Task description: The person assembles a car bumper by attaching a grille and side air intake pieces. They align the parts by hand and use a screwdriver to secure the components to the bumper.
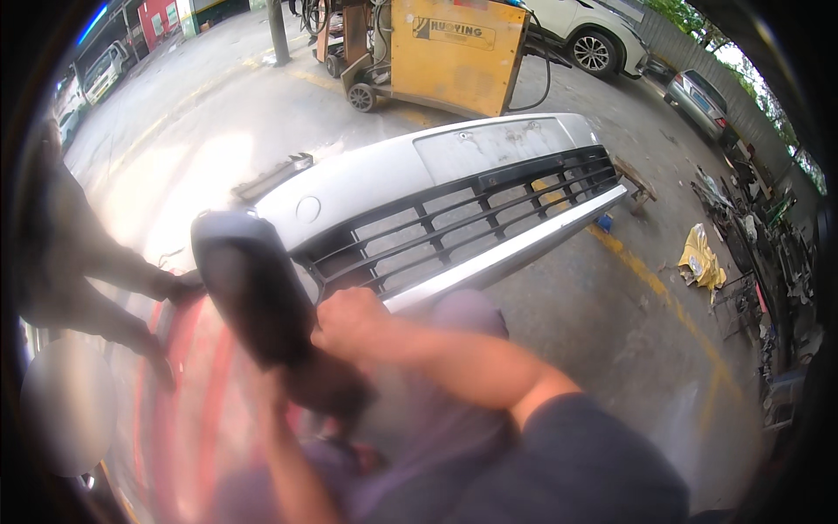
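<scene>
Right hand (353,325) looks clamped on some blurry dark casing (249,284) at the left end of the silver bumper (367,181), left hand (272,384) I can't tell, grille's (502,177) in, but whatever's left isn't showing.

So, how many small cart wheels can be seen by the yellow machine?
2 visible: one small wheel at the lower left of the yellow machine, and another small wheel farther back to its left. More may be hidden underneath or behind.
</scene>
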### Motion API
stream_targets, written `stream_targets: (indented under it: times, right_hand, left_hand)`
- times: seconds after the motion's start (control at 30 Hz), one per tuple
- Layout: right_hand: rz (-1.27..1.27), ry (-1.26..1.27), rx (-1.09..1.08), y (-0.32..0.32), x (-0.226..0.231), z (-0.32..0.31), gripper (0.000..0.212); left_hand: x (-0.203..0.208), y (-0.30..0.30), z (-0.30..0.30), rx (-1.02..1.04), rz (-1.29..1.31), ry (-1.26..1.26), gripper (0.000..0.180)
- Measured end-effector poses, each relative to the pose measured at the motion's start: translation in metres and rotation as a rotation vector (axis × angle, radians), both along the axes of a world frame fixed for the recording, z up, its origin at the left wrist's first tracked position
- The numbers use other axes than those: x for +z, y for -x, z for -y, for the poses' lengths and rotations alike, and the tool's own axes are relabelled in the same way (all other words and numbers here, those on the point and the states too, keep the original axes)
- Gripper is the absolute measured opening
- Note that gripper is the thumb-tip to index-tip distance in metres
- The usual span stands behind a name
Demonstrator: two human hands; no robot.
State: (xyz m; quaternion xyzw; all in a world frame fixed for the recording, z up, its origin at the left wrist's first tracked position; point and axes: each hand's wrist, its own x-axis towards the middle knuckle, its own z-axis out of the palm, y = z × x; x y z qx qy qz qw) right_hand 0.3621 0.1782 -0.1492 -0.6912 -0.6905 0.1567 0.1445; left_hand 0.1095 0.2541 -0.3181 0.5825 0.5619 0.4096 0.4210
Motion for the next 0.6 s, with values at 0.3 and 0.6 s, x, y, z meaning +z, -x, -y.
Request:
stream_targets:
  times: [0.3, 0.6]
  right_hand:
    - [-0.243, -0.178, 0.089, -0.005, -0.017, -0.002, 0.052]
    - [-0.477, -0.355, 0.058, 0.003, -0.017, 0.005, 0.069]
  left_hand:
    - [0.008, 0.024, -0.007, -0.180, 0.032, 0.200, 0.084]
    - [0.047, 0.004, 0.016, -0.096, 0.147, 0.276, 0.053]
